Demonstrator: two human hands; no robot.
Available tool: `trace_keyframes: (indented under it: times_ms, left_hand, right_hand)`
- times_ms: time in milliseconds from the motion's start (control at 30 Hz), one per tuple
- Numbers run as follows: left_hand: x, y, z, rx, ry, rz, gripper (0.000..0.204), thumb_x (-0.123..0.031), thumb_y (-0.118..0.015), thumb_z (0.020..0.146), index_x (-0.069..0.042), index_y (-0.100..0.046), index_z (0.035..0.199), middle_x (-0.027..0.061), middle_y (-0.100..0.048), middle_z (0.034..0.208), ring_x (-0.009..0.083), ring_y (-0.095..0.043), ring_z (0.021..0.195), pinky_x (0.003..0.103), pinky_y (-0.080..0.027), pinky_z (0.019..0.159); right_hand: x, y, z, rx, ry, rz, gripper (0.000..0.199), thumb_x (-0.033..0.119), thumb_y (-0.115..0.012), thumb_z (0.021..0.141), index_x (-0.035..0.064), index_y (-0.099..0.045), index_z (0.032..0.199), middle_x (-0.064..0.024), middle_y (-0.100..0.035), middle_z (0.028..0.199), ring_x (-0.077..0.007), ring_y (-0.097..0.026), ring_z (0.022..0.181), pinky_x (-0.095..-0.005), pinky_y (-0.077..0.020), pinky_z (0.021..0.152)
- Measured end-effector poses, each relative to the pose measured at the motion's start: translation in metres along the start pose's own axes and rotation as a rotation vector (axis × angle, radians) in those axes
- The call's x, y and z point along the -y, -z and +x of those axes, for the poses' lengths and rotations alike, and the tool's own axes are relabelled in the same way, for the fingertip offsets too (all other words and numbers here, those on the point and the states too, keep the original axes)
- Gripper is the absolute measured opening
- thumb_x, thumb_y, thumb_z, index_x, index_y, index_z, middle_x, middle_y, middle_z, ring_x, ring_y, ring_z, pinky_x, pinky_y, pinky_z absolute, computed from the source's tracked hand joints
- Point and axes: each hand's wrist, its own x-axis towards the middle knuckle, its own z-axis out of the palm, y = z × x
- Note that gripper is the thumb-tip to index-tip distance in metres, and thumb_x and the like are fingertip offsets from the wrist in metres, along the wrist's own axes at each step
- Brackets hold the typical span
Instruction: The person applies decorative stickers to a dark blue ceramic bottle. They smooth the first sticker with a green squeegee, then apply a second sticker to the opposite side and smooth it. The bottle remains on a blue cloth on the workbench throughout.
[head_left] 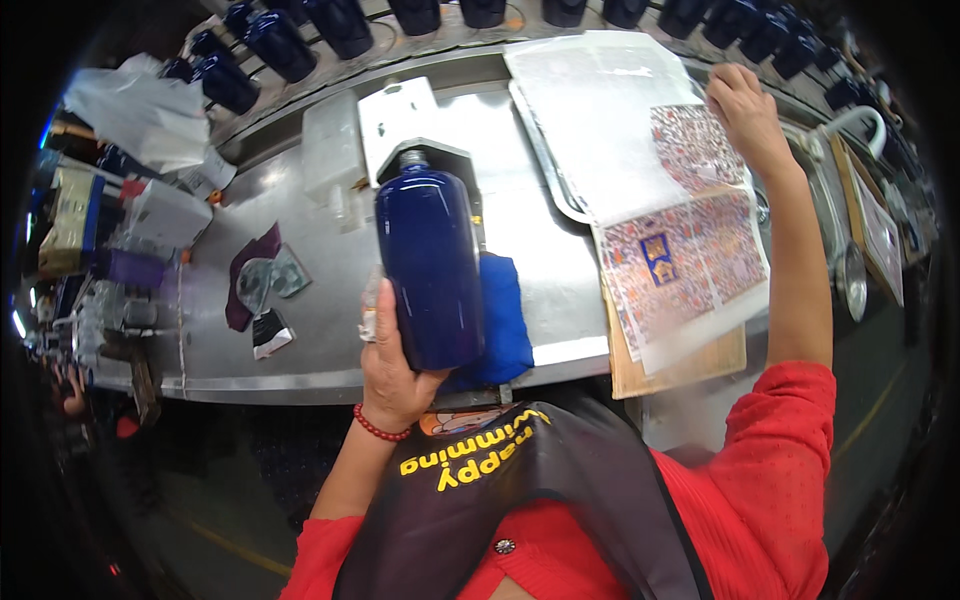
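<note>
Blue bottle [430, 265] is upright-ish in the left hand [393, 372], gripped around its lower end, neck pointing away toward a white bracket-like fixture [405, 125] on the steel bench [330, 340]. Bottle mouth sits just in front of that fixture; can't tell if they touch. Blue cloth [505, 320] lies right behind/under the bottle, near the bench's front edge. Red bead bracelet [378, 428] on the left wrist.

Right hand [745, 115] is stretched far out, fingers curled down onto the top corner of a patterned decal sheet [685, 250]; looks like it's pinching or pressing the sheet, exact grip not clear. Sheet lies over a white paper-lined tray [600, 110], and its lower end overhangs a wooden board [680, 370] at the bench edge.

Room: open steel between bottle and tray, narrow strip. Left of the bottle the bench has scraps: dark cloth [245, 275], small cut pieces [272, 335]. Row of dark blue bottles [285, 45] lines the far rail, along the back edge. White plastic bag [145, 115] at far left. Faucet [855, 125] and sink at far right, close beside the right forearm.
</note>
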Motion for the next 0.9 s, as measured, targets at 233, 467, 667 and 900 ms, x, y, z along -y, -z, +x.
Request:
trace_keyframes:
  times_ms: [233,467,667,900]
  left_hand:
    - [-0.016,0.023,0.02,0.078,-0.241,0.172,0.097,-0.051,-0.076,0.086,0.005,-0.033,0.153,0.0278,-0.041,0.153,0.0421,-0.042,0.141,0.052,-0.023,0.121]
    - [-0.077,0.018,0.157,0.082,-0.682,0.015,0.065,-0.044,-0.071,0.091,-0.004,-0.057,0.14,0.0182,-0.061,0.137,0.0305,-0.056,0.131,0.041,-0.043,0.111]
    - [-0.107,0.017,0.176,0.595,-0.373,-0.275,0.053,-0.043,-0.073,0.091,-0.008,-0.065,0.129,0.0134,-0.065,0.125,0.0257,-0.06,0.124,0.039,-0.048,0.105]
    - [-0.099,0.033,0.141,0.456,-0.459,-0.267,0.034,-0.041,-0.072,0.091,-0.008,-0.069,0.096,0.0069,-0.066,0.088,0.0181,-0.06,0.082,0.033,-0.048,0.075]
  right_hand:
    - [0.072,0.12,0.014,-0.107,0.105,-0.16,0.016,0.013,-0.072,0.091,0.01,-0.063,0.104,-0.0022,-0.057,0.133,-0.0227,-0.05,0.133,-0.0403,-0.0474,0.091]
    - [0.162,0.225,0.024,-0.153,0.274,0.101,0.013,0.009,-0.076,0.079,0.0073,-0.064,0.084,-0.0095,-0.056,0.119,-0.0295,-0.052,0.118,-0.0424,-0.0461,0.095]
    - [0.204,0.257,0.012,-0.068,0.16,0.242,0.013,0.012,-0.076,0.085,0.0077,-0.063,0.086,-0.0088,-0.054,0.125,-0.031,-0.053,0.121,-0.0404,-0.0516,0.093]
    - [0.216,0.258,0.002,-0.057,0.185,0.397,0.015,0.008,-0.076,0.084,0.0073,-0.062,0.088,-0.0116,-0.053,0.126,-0.0326,-0.051,0.121,-0.0415,-0.0488,0.097]
